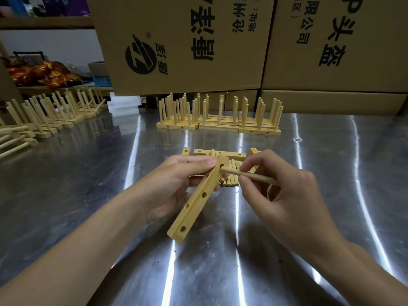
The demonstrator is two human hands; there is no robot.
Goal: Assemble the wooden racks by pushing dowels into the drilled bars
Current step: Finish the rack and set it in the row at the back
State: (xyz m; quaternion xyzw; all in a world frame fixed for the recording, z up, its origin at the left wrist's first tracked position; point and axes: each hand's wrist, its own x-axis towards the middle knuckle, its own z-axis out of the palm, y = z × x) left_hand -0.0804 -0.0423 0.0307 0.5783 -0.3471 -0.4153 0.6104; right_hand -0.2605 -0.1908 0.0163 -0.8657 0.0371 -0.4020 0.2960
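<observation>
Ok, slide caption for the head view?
Left hand grips a drilled bar; right hand pinches a dowel, tip at its farthest hole.

Polished metal tabletop (309, 195), streaked with bright reflections. At its far edge stand two large cardboard boxes. The left box (176, 40) bears a round black logo and black characters. The right box (342, 40), also printed in black, rests on a flatter carton (331, 102). Left of the boxes, a stack of white blocks (123, 106) lies on the tabletop. Farther back at far left are a heap of orange-red foil packets (44, 74) and a small box (99, 71), beneath a wooden shelf (44, 22).
</observation>
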